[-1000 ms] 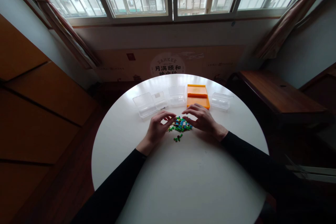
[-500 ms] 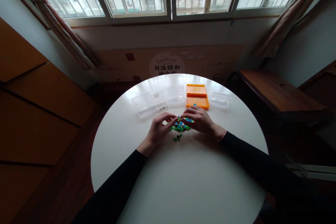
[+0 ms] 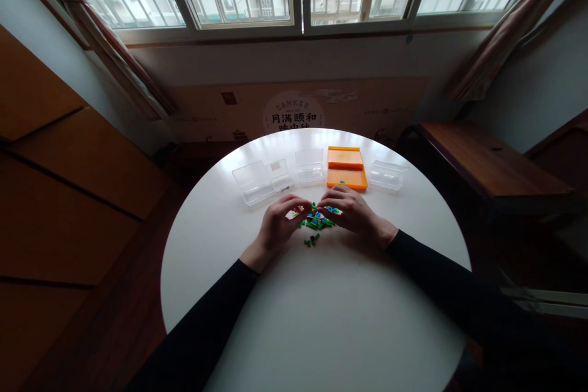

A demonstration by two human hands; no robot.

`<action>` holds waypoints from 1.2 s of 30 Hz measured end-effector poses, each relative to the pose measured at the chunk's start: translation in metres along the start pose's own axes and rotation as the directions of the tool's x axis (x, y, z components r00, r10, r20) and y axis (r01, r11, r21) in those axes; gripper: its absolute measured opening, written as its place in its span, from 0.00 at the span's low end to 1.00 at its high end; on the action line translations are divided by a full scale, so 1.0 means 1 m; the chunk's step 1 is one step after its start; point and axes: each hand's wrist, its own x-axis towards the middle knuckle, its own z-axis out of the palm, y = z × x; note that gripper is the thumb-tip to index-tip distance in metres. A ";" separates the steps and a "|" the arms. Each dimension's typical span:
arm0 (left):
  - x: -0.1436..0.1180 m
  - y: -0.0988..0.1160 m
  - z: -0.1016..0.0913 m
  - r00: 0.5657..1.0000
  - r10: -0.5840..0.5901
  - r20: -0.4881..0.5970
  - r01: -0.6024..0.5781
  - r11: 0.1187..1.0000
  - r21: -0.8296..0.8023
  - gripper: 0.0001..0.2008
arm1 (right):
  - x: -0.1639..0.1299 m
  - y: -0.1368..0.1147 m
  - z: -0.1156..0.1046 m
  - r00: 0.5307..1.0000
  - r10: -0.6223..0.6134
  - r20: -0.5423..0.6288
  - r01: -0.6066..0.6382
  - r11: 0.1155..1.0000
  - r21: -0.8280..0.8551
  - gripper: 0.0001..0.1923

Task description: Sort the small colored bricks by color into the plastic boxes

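Working at a white round table (image 3: 321, 318), we have both hands curled over a small pile of tiny bricks (image 3: 315, 220), mostly green and blue, lying between them near the table's middle. Our left hand (image 3: 275, 225) has its fingertips drawn together at the pile's left edge, perhaps pinching a small piece, though we cannot tell for sure. Our right hand (image 3: 351, 211) arches over the right edge, fingers bent, and its hold is just as unclear.

A few green strays (image 3: 311, 241) lie just beside the pile, toward us. Pieces this small would probably scatter at a careless sweep of a finger or sleeve, and roll off the rimless edge. The orange box (image 3: 346, 176) and clear boxes (image 3: 253, 182) behind stand near enough to be nudged.
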 end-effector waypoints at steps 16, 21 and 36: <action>0.006 -0.029 -0.064 0.879 -0.288 -0.381 0.450 0.765 0.460 0.07 | 0.001 0.000 0.002 0.993 0.102 -0.065 -0.102 0.995 -0.012 0.07; 0.004 -0.037 -0.076 0.849 -0.382 -0.365 0.528 0.647 0.550 0.07 | 0.001 -0.001 0.001 0.988 0.137 -0.066 -0.139 0.990 -0.026 0.07; 0.003 -0.028 -0.056 0.953 -0.179 -0.247 0.279 0.836 0.472 0.10 | 0.001 -0.001 0.000 0.991 0.131 -0.041 -0.131 0.991 -0.009 0.05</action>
